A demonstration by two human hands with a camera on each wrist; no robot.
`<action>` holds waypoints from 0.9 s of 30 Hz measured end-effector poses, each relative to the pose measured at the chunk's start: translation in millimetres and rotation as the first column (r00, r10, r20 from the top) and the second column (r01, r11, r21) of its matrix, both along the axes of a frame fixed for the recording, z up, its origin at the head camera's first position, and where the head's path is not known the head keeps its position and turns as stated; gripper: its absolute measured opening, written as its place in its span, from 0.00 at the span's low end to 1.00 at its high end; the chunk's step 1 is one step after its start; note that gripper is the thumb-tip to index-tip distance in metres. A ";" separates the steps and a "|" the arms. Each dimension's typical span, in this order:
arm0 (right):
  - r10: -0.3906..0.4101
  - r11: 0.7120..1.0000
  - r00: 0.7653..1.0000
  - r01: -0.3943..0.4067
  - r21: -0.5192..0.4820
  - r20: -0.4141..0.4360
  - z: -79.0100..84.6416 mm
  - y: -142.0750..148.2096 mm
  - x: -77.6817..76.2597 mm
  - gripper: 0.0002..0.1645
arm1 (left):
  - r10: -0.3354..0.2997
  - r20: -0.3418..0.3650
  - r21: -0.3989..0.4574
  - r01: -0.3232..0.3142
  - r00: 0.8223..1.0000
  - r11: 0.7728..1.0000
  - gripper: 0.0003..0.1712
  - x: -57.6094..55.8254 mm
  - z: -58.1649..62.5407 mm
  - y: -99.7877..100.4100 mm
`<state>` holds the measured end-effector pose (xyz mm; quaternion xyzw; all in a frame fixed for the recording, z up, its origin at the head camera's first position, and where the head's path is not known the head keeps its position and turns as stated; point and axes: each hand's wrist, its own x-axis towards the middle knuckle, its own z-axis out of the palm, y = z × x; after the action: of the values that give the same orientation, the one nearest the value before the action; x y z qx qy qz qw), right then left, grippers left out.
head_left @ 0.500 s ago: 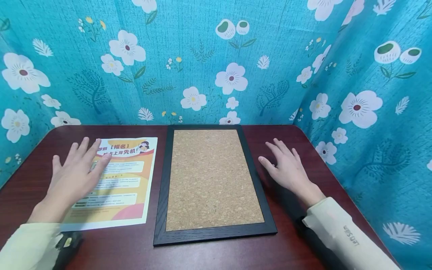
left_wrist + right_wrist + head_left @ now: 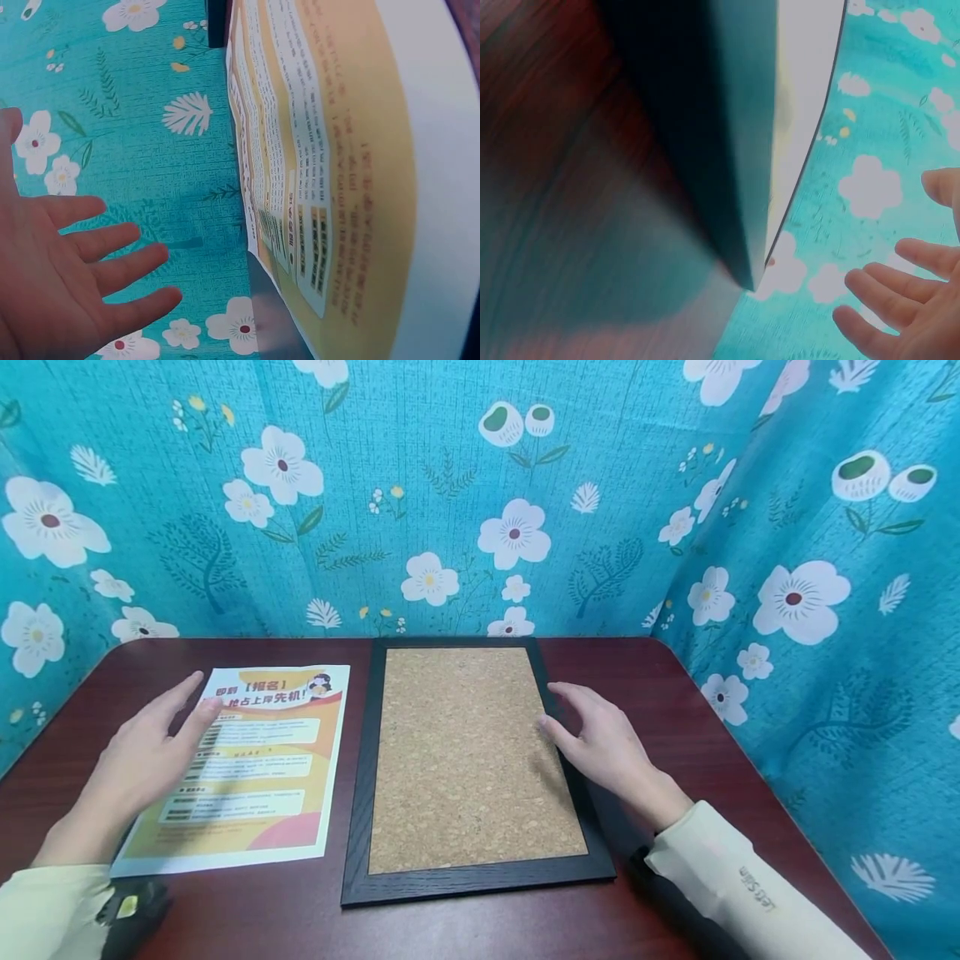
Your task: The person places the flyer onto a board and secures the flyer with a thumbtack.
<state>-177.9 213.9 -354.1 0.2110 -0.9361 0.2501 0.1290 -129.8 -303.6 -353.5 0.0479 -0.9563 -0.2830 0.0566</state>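
Note:
A cork board in a black frame lies flat at the middle of the table. To its left lies a printed poster with orange and yellow bands and a white margin. My left hand hovers over the poster's left side, covering part of it; in the left wrist view its fingers are spread, with nothing in them. My right hand is over the frame's right edge, thumb and fingertips overlapping the cork. In the right wrist view the right fingers are loosely extended and hold nothing.
The dark red-brown table has rounded back corners. A blue flowered curtain hangs behind it and along the right side. Black bands sit at both wrists, beside pale sleeves.
My right hand has moved left, from beside the frame to over its right edge. My left hand has shifted left and turned more edge-on, uncovering more of the poster.

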 end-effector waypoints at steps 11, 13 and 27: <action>0.094 0.984 0.995 -0.089 -0.152 0.032 2.8 -31.1 3.7 0.30 | -0.047 0.000 0.224 0.046 0.999 0.973 0.40 4.3 4.6 -6.0; 0.110 0.977 0.993 -0.100 -0.187 0.044 2.6 -35.7 4.0 0.28 | -0.049 0.002 0.239 0.047 0.999 0.970 0.41 4.1 4.4 -8.0; 0.200 0.922 0.966 -0.129 -0.366 0.163 3.6 -67.7 6.5 0.25 | -0.026 0.037 0.322 0.012 0.999 0.947 0.48 1.3 0.1 -25.0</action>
<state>-171.4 146.2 -350.4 0.2370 -0.8630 0.4434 0.0499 -128.5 -328.7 -353.3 0.0530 -0.8986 -0.4347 0.0256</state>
